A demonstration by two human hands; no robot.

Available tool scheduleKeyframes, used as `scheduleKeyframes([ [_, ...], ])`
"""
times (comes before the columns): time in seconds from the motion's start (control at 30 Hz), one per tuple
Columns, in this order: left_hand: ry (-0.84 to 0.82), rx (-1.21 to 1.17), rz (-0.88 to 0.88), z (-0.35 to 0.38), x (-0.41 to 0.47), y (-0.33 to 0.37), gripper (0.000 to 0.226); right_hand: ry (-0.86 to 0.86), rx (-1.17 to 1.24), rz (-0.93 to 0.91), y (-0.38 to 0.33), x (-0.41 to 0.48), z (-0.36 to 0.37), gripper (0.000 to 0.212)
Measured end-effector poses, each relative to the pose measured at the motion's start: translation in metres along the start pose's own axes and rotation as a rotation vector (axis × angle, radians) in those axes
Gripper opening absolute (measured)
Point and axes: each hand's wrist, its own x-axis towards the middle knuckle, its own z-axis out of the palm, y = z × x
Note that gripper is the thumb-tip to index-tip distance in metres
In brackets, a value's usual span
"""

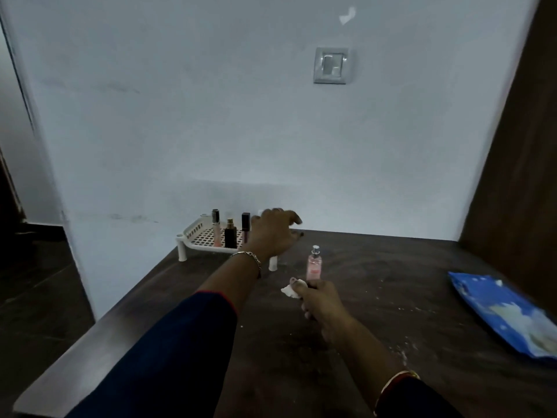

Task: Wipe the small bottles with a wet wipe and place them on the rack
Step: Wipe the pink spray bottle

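A white perforated rack (196, 233) stands on short legs at the back of the dark table, against the wall. On it stand a thin pink bottle (216, 235), a black bottle with a gold cap (230, 237) and a dark-capped tube (245, 226). My left hand (275, 233) hovers over the rack's right side with relaxed fingers pointing right; a pale shape behind it is mostly hidden. My right hand (319, 300) grips the base of an upright pink spray bottle (314, 263) together with a crumpled white wet wipe (291, 291), just right of the rack.
A blue wet-wipe pack (506, 312) lies at the table's right side near a brown panel. The table (376, 282) has a pale front-left edge and white specks on top. A metal wall plate (331, 65) is set high on the wall.
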Motion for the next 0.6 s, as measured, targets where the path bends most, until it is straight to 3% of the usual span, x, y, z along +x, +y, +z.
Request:
scheduleKeyframes([
  [0.13,-0.154,-0.046,0.037,0.023,0.000,0.025,0.020,0.055,0.055,0.012,0.002,-0.006,-0.024,0.021],
  [0.3,-0.195,-0.089,0.064,0.046,0.005,0.032,0.024,0.086,0.110,0.032,0.007,-0.008,-0.056,0.025],
  [0.6,-0.030,-0.491,-0.085,0.052,-0.009,0.027,0.016,0.285,0.256,-0.122,0.013,-0.010,-0.091,0.016],
])
